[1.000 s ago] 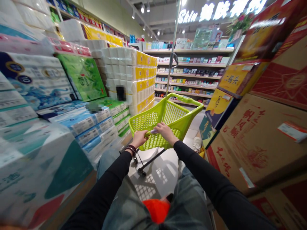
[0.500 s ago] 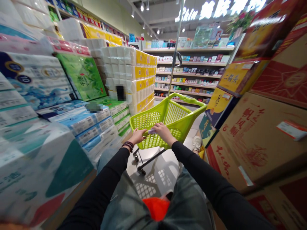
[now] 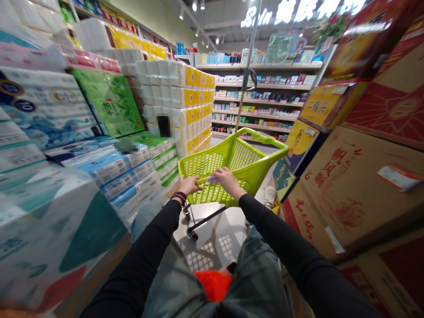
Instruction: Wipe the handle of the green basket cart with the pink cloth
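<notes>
A lime-green shopping cart with a perforated plastic basket stands before my knees, its near rim facing me. My left hand grips the near left corner of that rim, a beaded bracelet on its wrist. Pinched in my right hand is a small pale purple cloth, pressed against the rim to the right of my left hand. The fingers partly hide the cloth. No goods show in the visible part of the basket.
Stacked tissue packs and toilet rolls line the left. Cardboard cartons rise on the right. Shelves of small boxes stand beyond the cart, behind a metal pole. A shoe shows beside the cart.
My left hand has shifted slightly left along the rim, away from the cloth. My right hand still holds the cloth at the rim. The cart's handle end has swung a little to the right.
</notes>
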`<control>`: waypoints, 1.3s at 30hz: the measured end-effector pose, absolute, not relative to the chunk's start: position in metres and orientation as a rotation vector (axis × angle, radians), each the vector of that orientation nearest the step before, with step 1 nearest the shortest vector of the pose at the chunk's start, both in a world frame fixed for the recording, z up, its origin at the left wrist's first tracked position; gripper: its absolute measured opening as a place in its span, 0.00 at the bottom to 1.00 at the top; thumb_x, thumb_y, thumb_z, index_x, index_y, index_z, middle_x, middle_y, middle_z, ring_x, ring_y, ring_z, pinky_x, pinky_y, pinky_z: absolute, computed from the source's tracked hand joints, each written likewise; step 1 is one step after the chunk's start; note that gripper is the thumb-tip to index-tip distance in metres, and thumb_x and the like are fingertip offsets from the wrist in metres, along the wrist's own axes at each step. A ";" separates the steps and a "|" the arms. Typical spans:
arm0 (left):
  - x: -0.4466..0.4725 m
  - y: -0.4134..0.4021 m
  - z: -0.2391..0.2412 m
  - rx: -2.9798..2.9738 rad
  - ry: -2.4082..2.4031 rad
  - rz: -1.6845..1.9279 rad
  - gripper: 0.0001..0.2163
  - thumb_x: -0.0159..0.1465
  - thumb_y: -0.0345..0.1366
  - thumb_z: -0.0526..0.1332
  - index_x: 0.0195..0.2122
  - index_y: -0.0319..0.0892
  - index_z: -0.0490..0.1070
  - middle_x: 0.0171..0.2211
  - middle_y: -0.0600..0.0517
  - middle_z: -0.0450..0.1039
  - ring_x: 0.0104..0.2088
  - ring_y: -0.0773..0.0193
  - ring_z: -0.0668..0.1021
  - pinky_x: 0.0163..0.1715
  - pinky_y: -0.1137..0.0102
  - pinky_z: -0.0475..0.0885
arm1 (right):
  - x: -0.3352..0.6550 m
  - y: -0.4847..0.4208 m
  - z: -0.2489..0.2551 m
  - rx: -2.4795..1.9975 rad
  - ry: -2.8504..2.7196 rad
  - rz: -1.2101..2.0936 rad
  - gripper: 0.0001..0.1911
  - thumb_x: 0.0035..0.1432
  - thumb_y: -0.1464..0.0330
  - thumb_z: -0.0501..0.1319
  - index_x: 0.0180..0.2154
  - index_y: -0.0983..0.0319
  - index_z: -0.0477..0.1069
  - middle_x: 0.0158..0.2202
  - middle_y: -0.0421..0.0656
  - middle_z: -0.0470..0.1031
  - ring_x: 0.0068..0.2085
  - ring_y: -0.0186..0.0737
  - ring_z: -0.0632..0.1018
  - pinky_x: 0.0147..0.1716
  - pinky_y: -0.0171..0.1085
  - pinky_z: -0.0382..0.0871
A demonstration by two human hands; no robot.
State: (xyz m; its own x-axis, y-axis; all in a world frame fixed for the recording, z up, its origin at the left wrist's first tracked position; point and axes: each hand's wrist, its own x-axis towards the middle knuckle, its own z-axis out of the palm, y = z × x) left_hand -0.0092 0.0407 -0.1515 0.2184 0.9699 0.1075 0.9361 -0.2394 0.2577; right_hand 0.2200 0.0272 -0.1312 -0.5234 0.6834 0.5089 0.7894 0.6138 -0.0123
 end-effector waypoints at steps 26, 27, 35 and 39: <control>-0.025 0.038 -0.144 2.352 1.837 0.262 0.12 0.63 0.45 0.69 0.45 0.50 0.80 0.48 0.50 0.85 0.56 0.50 0.81 0.71 0.48 0.55 | 0.316 0.027 -0.106 -1.361 -2.270 -0.455 0.09 0.70 0.72 0.61 0.46 0.60 0.80 0.50 0.50 0.80 0.49 0.51 0.73 0.53 0.45 0.69; -0.024 0.038 -0.144 2.352 1.835 0.263 0.12 0.63 0.45 0.69 0.45 0.50 0.80 0.48 0.50 0.85 0.56 0.50 0.81 0.71 0.48 0.54 | 0.319 0.026 -0.106 -1.397 -2.241 -0.461 0.09 0.70 0.71 0.61 0.46 0.61 0.80 0.50 0.51 0.80 0.49 0.51 0.72 0.52 0.45 0.69; -0.018 0.032 -0.139 2.354 1.873 0.212 0.14 0.64 0.44 0.68 0.51 0.50 0.79 0.51 0.49 0.84 0.57 0.50 0.81 0.72 0.49 0.53 | 0.231 0.024 -0.139 -1.309 -2.213 -0.448 0.09 0.72 0.66 0.60 0.43 0.61 0.79 0.45 0.51 0.79 0.48 0.51 0.72 0.53 0.46 0.68; -0.023 0.031 -0.138 2.364 1.862 0.199 0.14 0.64 0.44 0.68 0.50 0.50 0.79 0.50 0.49 0.85 0.56 0.50 0.81 0.71 0.50 0.54 | 0.224 0.029 -0.137 -1.285 -2.274 -0.399 0.06 0.72 0.68 0.61 0.42 0.59 0.78 0.45 0.48 0.80 0.47 0.49 0.73 0.49 0.43 0.70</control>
State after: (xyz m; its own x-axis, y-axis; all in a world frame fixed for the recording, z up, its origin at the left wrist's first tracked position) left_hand -0.0229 0.0311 -0.1378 0.2319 0.9724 0.0258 0.9559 -0.2327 0.1793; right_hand 0.2242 0.0294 -0.1367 -0.4337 0.7138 0.5500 0.8583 0.5130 0.0109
